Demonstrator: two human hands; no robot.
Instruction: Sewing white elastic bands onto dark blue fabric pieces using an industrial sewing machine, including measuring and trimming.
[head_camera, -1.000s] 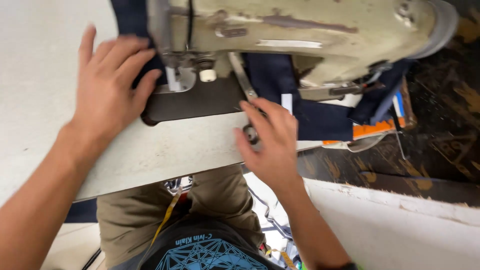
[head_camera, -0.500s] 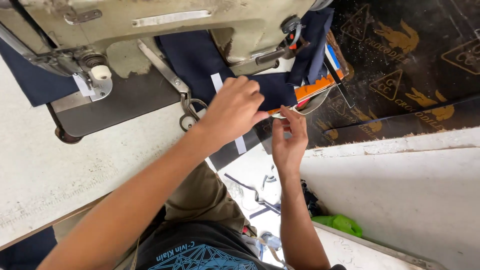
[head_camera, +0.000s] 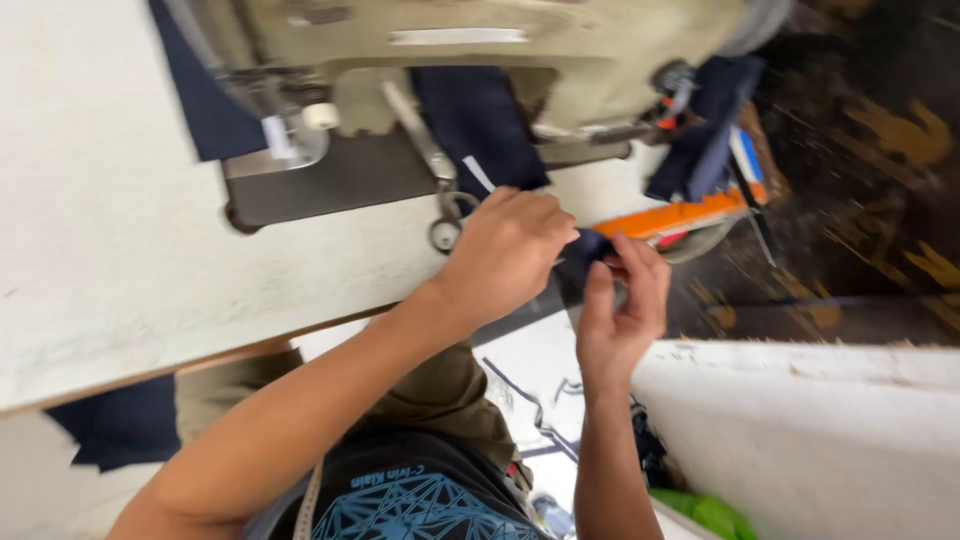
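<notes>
Where both hands meet, left hand (head_camera: 510, 255) and right hand (head_camera: 620, 300) fingers pinching navy fabric (head_camera: 585, 250), orientation seemingly crosswise, blurred.

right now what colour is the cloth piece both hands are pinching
Dark navy blue cloth piece, shown in the head view.

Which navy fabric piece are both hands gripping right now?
The small navy piece at the table's right edge, pinched between left hand and right hand, not the one under the machine.
</notes>
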